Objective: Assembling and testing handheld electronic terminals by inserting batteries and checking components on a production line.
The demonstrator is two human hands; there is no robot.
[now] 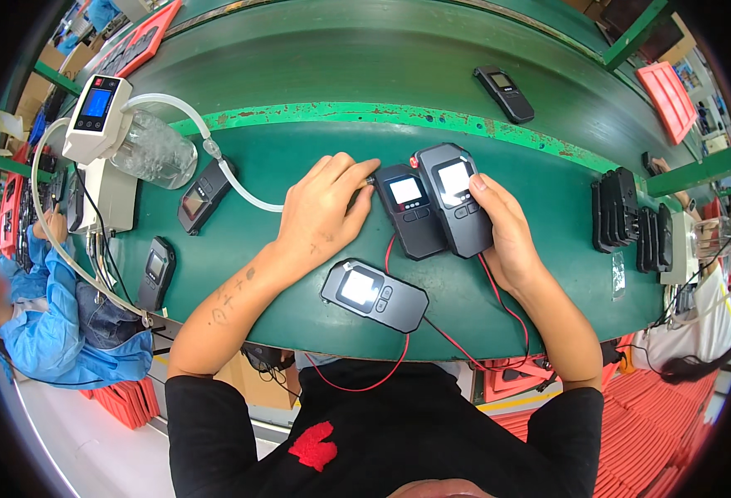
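Note:
My left hand [326, 207] rests on the green bench, its fingertips at the left edge of a dark handheld device [410, 212] with a lit screen, where a clear tube [245, 192] ends. A second dark handheld device [457, 199] lies right beside the first, and my right hand [506, 228] grips its right side with the thumb on top. A third device [374, 295] with a bright screen lies on the bench nearer to me. Red wires [498, 299] run under my right wrist.
A white meter with a blue screen [96, 116] and a clear jar [154, 149] stand at the left. Two more devices [204, 195] [156, 270] lie left, one [505, 93] on the belt. Black devices [618, 212] stand stacked right. A person in blue [42, 332] sits left.

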